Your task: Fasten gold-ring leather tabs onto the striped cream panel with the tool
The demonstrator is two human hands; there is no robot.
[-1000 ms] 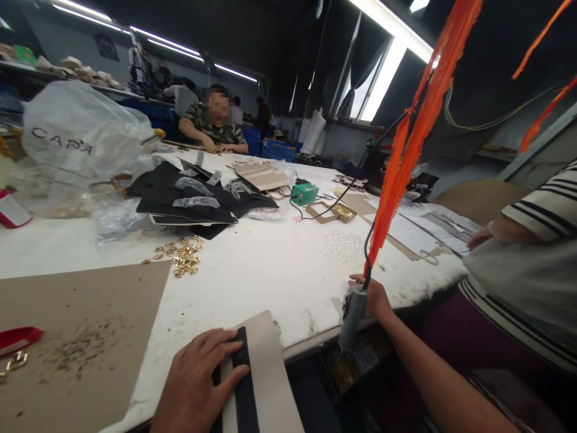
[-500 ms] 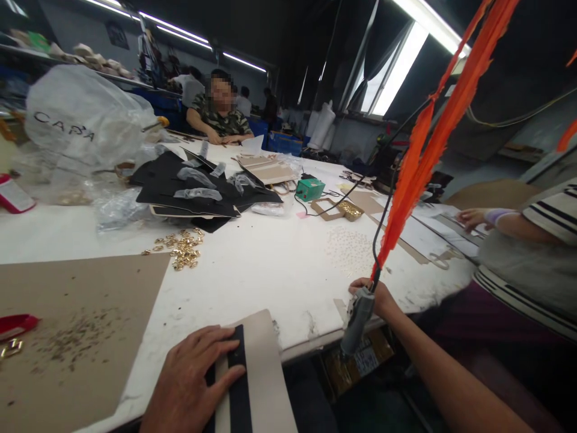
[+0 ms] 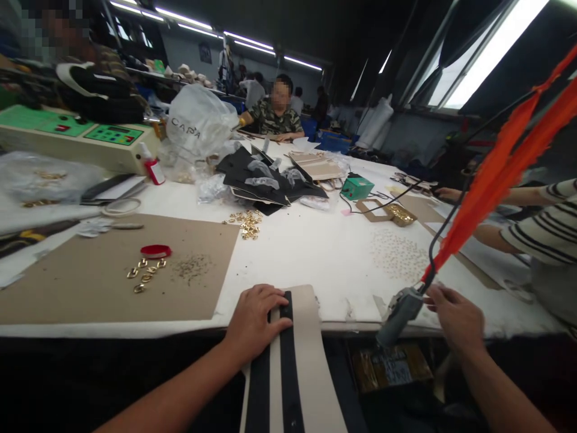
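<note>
My left hand (image 3: 258, 319) presses on a beige panel (image 3: 311, 337) that slopes down over the table's front edge. Its fingers and thumb hold a black strap (image 3: 288, 361) against the panel, and a second black strip (image 3: 258, 388) runs beside it. To the right, my right hand (image 3: 460, 322) is raised near the table edge, thumb and fingers pinched together. Whatever may be in that pinch is too small to make out. Just left of it hangs a grey power screwdriver (image 3: 399, 316) on a cord with an orange strip (image 3: 491, 174).
Small metal bits (image 3: 399, 252) lie scattered beyond my right hand. Gold buckles (image 3: 250, 225) form a pile near black panels (image 3: 252, 177). A brown board (image 3: 99, 300) carries a red dish (image 3: 155, 251). A green box (image 3: 357, 187) stands behind. A co-worker's striped sleeve (image 3: 547, 234) is at right.
The view has swung left and shows more of the table. My right hand has come out from behind the screwdriver to its right side. My left hand stays on the panel.
</note>
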